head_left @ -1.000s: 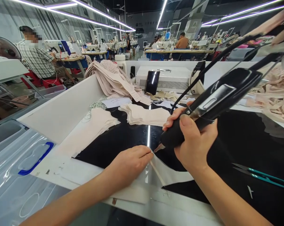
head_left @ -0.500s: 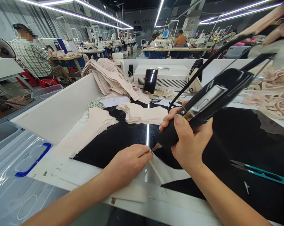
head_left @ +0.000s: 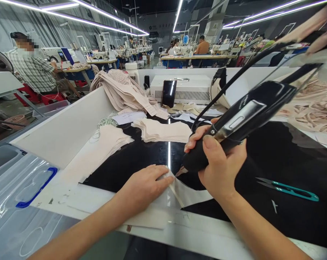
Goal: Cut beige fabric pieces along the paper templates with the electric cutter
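My right hand (head_left: 220, 164) is wrapped round a black corded hand tool (head_left: 241, 121), its metal tip touching the black glossy table (head_left: 274, 159) near the front. My left hand (head_left: 144, 186) lies flat, fingers stretched, pressing a thin pale sheet (head_left: 179, 195) right beside the tool's tip. Stacks of cream fabric pieces (head_left: 163, 130) lie behind the hands, and another flat stack (head_left: 103, 144) sits to the left.
Teal thread snips (head_left: 289, 188) lie on the table to the right. A white machine box (head_left: 187, 88) and a dark phone (head_left: 168, 93) stand at the back. A clear bin lid with blue handle (head_left: 35, 184) is at left. A person in a checked shirt (head_left: 33, 68) sits far left.
The view shifted slightly left and down. My left hand flattened further on the sheet; the tool tip stays at the same spot beside its fingertips.
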A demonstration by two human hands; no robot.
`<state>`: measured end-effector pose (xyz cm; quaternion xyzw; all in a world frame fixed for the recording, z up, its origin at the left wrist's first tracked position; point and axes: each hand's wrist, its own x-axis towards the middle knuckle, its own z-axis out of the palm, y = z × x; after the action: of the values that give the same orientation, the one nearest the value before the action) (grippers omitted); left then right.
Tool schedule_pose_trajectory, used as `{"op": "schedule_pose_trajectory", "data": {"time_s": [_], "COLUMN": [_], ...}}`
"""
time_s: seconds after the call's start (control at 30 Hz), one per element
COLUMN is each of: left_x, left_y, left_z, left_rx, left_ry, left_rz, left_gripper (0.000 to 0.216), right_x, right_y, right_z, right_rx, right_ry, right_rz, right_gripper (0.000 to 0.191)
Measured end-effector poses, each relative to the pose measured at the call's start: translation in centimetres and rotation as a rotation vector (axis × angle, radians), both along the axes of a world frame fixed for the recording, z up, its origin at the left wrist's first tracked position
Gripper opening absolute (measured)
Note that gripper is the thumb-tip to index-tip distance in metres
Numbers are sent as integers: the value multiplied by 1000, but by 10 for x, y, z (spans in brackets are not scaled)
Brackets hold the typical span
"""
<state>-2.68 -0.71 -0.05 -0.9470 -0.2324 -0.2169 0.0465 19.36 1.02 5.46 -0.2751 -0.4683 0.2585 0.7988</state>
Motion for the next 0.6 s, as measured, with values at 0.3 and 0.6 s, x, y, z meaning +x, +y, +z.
{"op": "schedule_pose_trajectory", "data": {"time_s": [0.3,0.6], "left_x": [-3,5], "left_y": [1,5], "left_z": [-1,11], "left_rx": [11,-45], "left_ry": [8,50], "left_rz": [-12,-33], "left_gripper": [26,25], "right_x": [-3,7], "right_y": [-1,-8], "right_z": [-1,6], "right_rx": [-39,-74], "right_ry": [-8,2], "right_rz": [-2,-57], "right_gripper": [56,59]}}
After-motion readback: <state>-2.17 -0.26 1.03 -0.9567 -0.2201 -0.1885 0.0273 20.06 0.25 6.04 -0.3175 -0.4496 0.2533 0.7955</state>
